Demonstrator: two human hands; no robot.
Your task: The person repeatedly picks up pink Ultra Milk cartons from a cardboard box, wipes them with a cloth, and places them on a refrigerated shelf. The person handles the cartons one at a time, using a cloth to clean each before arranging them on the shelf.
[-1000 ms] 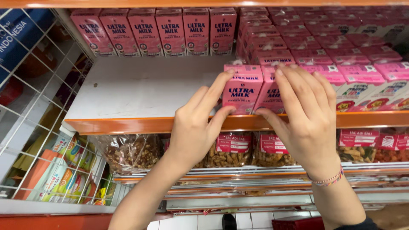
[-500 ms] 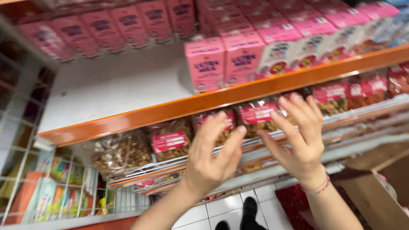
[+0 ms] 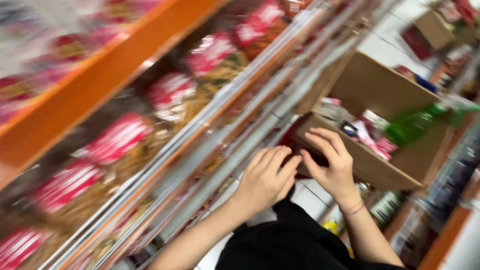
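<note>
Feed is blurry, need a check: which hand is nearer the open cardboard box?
Right. The right hand is at the cardboard box, over its near wall; the left hand is beside it, further from the box. Both look empty.

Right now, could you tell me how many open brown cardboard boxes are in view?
2: one open brown cardboard box beside the right hand, a second blurred one top right. More may be hidden.
</note>
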